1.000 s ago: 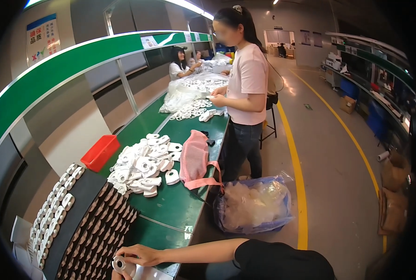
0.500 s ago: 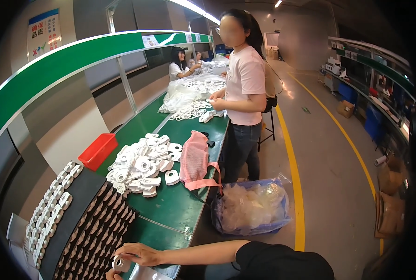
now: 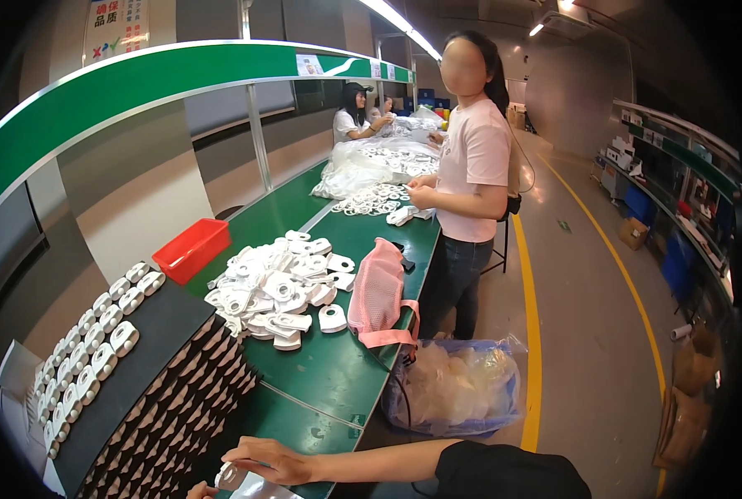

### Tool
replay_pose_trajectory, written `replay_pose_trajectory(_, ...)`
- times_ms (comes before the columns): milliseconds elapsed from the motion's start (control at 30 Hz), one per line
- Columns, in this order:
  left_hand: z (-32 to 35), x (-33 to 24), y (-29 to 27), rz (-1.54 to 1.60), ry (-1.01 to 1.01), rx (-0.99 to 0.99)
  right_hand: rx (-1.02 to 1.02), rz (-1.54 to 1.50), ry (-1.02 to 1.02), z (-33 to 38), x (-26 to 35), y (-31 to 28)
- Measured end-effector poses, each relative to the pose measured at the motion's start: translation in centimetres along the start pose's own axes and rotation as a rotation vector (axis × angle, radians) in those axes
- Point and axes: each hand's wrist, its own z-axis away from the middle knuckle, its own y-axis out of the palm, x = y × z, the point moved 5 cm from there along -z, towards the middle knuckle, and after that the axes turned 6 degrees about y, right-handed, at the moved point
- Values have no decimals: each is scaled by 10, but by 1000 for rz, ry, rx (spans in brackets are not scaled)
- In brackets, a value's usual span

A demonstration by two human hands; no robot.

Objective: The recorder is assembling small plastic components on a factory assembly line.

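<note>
At the lower edge my right hand pinches a white plastic part with a round hole, its fingers closed over the top. My left hand shows only as fingertips, closed at the part's lower left side; the rest is cut off by the picture's edge. Left of my hands rises a tall stack of black trays. Rows of similar white parts stand on its top. Farther along the green table lies a heap of loose white parts.
A red bin sits behind the stack. A pink mesh bag lies near the table's right edge. Below it, a blue crate holds clear plastic bags. A co-worker stands at the table, handling a small white piece; others sit farther back.
The view has swung, so the table and heap appear farther right. My right hand still holds the white part, which is now turned more edge-up. The co-worker's hands stay over the table.
</note>
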Motion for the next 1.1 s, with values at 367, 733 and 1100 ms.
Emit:
replay_pose_trajectory(367,-6,-19,4,-123,167,87,133,8,59,5,-5,9)
replay_pose_trajectory(733,-5,-20,4,-81,119,142,101,7,55,5,-1,10)
replay_pose_trajectory(1100,-8,-30,8,-113,204,226,92,43,56,6,3,8)
